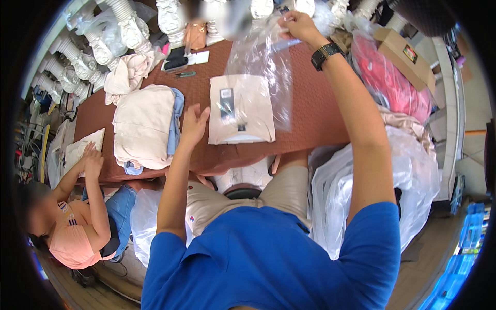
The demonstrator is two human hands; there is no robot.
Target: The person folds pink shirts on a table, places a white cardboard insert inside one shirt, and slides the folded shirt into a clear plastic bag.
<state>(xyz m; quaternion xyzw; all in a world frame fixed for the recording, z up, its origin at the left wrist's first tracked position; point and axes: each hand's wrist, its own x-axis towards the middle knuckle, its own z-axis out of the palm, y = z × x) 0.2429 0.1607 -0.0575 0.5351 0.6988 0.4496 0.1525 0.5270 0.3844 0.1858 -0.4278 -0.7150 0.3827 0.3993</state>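
Observation:
A transparent plastic bag [261, 54] hangs from my right hand [299, 28], which is raised over the far side of the table with its fingers pinched on the bag. The bag's lower part trails down over the right side of a folded beige garment [256, 111]. That garment lies flat in front of me, with a dark hang tag [227, 103] on its face. My left hand [195, 125] is just left of the garment, fingers apart and holding nothing. Further left sits a stack of folded beige garments [143, 124], with light blue fabric showing at its edge.
Brown quilted cloth [315, 116] covers the table. White ornate balusters [124, 26] line the far side. At right are pink bagged goods [385, 77], a cardboard box [405, 57] and a large plastic sack [341, 181]. A co-worker [77, 227] at left presses on a wrapped packet [85, 147].

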